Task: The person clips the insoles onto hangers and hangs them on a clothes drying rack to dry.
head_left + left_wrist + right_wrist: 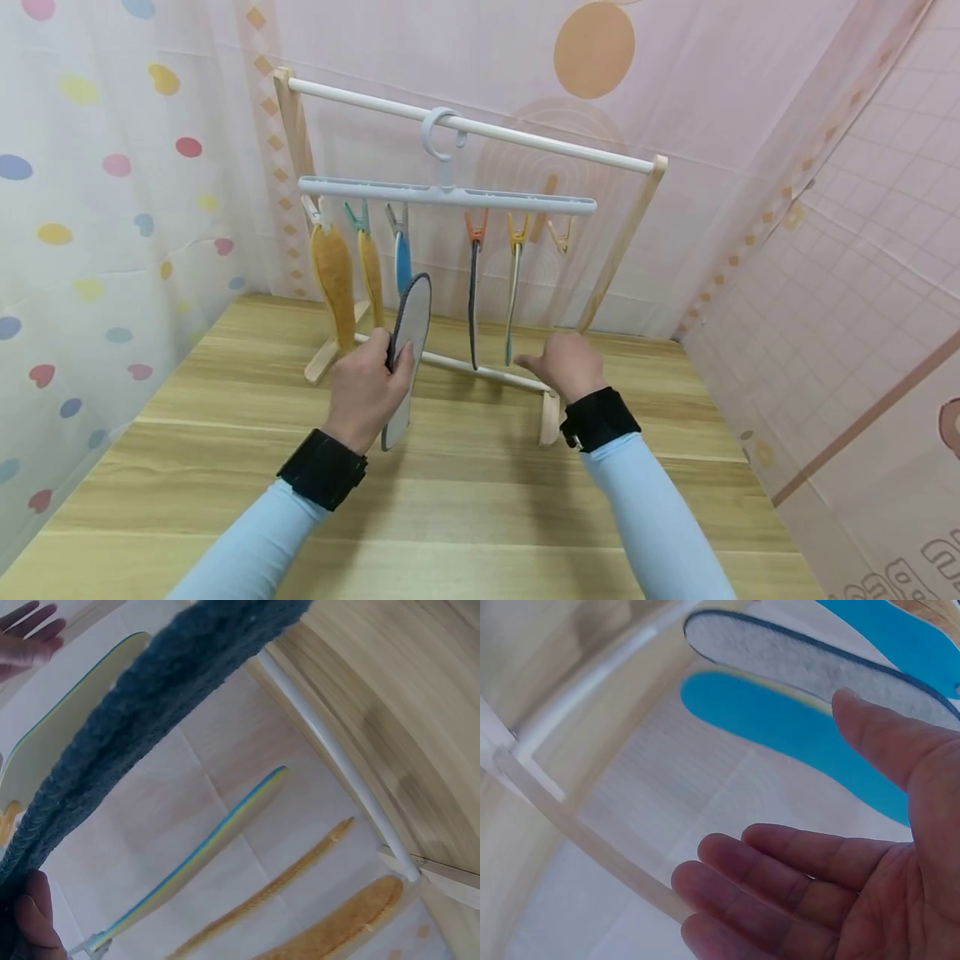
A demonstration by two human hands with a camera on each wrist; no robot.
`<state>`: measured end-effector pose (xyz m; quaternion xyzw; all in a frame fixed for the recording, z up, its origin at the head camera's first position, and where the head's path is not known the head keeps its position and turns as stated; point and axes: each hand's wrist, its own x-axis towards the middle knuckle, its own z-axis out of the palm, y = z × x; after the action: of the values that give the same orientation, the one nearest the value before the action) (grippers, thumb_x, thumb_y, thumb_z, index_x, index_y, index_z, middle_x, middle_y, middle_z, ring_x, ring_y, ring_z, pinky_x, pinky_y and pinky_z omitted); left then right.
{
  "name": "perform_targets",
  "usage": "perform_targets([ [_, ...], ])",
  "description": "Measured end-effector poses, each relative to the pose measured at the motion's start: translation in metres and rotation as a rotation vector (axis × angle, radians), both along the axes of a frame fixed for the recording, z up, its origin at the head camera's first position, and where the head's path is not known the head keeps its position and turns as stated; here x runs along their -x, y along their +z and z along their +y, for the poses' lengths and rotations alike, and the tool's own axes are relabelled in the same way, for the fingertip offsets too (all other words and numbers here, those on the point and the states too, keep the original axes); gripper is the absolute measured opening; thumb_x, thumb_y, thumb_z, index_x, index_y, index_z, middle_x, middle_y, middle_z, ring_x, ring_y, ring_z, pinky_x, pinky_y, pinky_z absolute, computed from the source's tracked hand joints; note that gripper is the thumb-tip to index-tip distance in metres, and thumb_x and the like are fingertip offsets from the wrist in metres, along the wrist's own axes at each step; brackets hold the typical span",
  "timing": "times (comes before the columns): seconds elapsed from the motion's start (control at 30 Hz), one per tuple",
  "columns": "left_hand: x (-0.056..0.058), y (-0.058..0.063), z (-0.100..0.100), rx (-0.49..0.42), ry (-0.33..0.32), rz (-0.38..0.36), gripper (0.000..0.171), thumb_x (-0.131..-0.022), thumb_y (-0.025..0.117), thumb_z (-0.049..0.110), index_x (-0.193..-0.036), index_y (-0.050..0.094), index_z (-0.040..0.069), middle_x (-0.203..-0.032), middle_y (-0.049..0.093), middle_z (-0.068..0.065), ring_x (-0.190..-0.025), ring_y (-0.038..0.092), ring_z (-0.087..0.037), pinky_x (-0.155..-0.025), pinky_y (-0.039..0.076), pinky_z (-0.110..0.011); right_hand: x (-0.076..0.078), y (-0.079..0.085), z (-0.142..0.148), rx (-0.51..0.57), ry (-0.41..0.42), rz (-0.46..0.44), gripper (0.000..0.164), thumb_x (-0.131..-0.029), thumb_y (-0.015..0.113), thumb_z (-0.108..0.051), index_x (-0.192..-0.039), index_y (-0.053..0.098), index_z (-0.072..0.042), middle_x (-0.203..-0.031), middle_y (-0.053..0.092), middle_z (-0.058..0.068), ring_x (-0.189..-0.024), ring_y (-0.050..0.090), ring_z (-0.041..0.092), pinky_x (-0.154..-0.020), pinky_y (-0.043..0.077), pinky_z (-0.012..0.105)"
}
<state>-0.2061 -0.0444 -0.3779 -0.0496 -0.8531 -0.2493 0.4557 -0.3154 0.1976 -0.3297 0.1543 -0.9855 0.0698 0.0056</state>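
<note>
My left hand (367,387) grips a shoe insole (413,333) with a grey face and a dark fuzzy edge, held upright in front of the drying rack. Its dark blue pile (97,742) crosses the left wrist view, fingers at the lower left. My right hand (566,365) has its fingers extended and holds nothing. Its thumb is near the lower end of a thin blue-sided insole (513,308), which hangs from a yellow clip (517,233). Close to it, a dark-edged insole (473,304) hangs from an orange clip (476,225).
A pale blue hanger (450,197) hooks over the white bar (555,145) of a wooden rack. Mustard insoles (333,283) and a blue insole (402,258) hang at its left. At the right end hangs a pale orange clip (560,237). Curtains surround the wooden table (450,517).
</note>
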Motion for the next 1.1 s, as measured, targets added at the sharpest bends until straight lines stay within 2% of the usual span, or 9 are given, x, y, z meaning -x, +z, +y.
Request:
perform_targets([
  [0.23,0.008,0.005,0.007,0.022,-0.025,0.01,0.028,-0.089,0.067,0.007,-0.073,0.044,0.006,-0.059,0.039,-0.001,-0.045,0.036,-0.013,-0.041,0.028,-0.027,0.007,0.025,0.005,0.016,0.027,0.108,0.068,-0.088,0.066,-0.058,-0.049,0.029,-0.017,-0.05,0.024,-0.005,-0.043,0.027,0.009,-0.038,0.024,0.023],
  [0.47,0.013,0.011,0.016,0.034,-0.046,-0.04,0.026,-0.092,0.065,0.008,-0.075,0.046,0.006,-0.057,0.036,0.002,-0.043,0.034,-0.01,-0.039,0.028,-0.026,0.017,0.048,0.006,0.116,0.045,0.148,0.065,-0.092,0.066,-0.051,-0.049,0.032,-0.015,-0.051,0.027,-0.004,-0.045,0.032,0.012,-0.039,0.029,0.026],
  [0.73,0.018,0.013,0.024,0.028,-0.08,-0.056,0.023,-0.092,0.065,0.006,-0.077,0.047,0.005,-0.057,0.038,0.002,-0.044,0.035,-0.01,-0.039,0.029,-0.025,0.032,0.068,0.004,0.163,0.038,0.283,0.064,-0.096,0.062,-0.046,-0.048,0.036,-0.013,-0.048,0.029,-0.003,-0.045,0.034,0.014,-0.041,0.03,0.028],
  [0.9,0.021,0.014,0.027,0.038,-0.078,-0.066,0.024,-0.092,0.064,0.005,-0.076,0.046,0.006,-0.057,0.038,0.002,-0.043,0.035,-0.01,-0.039,0.028,-0.025,0.037,0.075,0.002,0.159,0.007,0.282,0.063,-0.096,0.062,-0.046,-0.048,0.039,-0.012,-0.049,0.032,-0.001,-0.047,0.038,0.016,-0.043,0.032,0.029],
  [1.1,0.026,0.016,0.025,0.045,-0.079,-0.021,0.023,-0.092,0.063,0.003,-0.076,0.047,0.004,-0.055,0.039,0.0,-0.042,0.036,-0.011,-0.038,0.03,-0.026,0.038,0.077,0.0,0.138,0.005,0.267,0.064,-0.096,0.06,-0.049,-0.049,0.041,-0.011,-0.049,0.034,0.0,-0.047,0.04,0.016,-0.043,0.034,0.029],
])
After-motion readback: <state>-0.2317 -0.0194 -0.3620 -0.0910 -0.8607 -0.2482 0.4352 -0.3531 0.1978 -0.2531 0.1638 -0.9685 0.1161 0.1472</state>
